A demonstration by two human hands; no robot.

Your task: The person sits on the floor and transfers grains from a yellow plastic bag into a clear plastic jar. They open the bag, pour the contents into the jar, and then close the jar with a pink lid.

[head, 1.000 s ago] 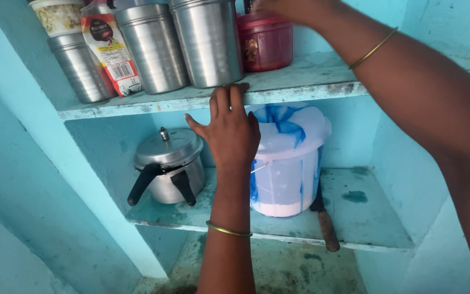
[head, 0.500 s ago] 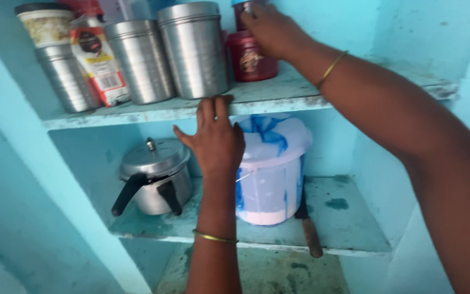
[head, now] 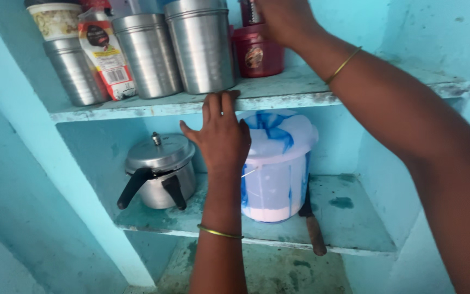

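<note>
Your left hand (head: 221,133) lies flat and open, fingertips on the upper shelf (head: 278,92) edge. Your right hand (head: 284,22) reaches over the red jar (head: 257,54) at the back; grip unclear. Jar sits on the shelf, not yet lifted.

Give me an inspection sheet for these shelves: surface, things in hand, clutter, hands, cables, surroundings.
Surface: worn turquoise upper shelf, paint chipped along its front edge; lower shelf stained.
Things in hand: dark red plastic jar with a smaller container on top of it, mostly hidden by the right hand.
Clutter: tall steel canisters, red-and-white printed packet, steel pressure cooker with black handles, white bucket covered with blue-and-white plastic, brown-handled knife.
Hands: left hand rests its fingers on the upper shelf edge; right hand reaches over the jar, grip hidden.
Cables: nothing seen.
Surroundings: turquoise painted alcove walls.
</note>
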